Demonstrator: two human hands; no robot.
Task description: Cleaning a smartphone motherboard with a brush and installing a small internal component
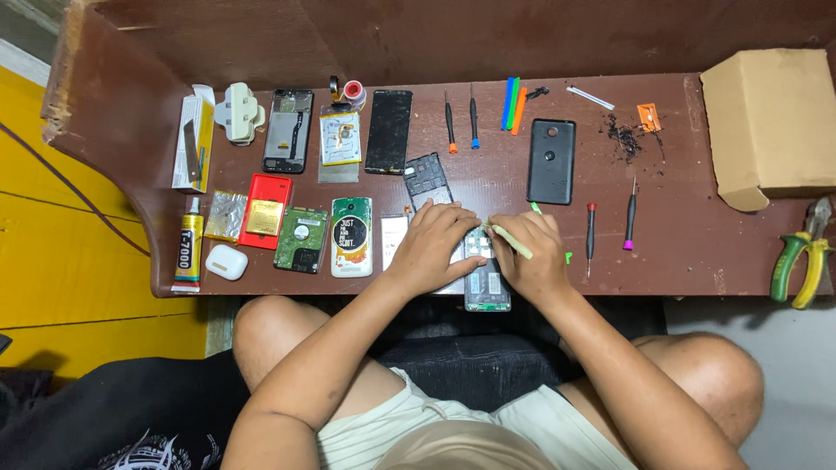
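Observation:
An opened phone (486, 283) with its circuit board showing lies at the near edge of the brown table (688, 244). My left hand (431, 248) presses down on its upper left part, fingers curled over it. My right hand (531, 257) grips a pale green pry tool (512, 242), whose tip rests at the top of the phone between both hands. A grey phone frame (427, 181) lies just beyond my left hand.
Phone parts, a red case (266, 211), a hard drive board (300, 239), a glue tube (187, 248) and a white earbud case (226, 261) fill the left. Screwdrivers (629, 218), a black back cover (551, 161), a cardboard box (771, 117) and pliers (805, 257) lie right.

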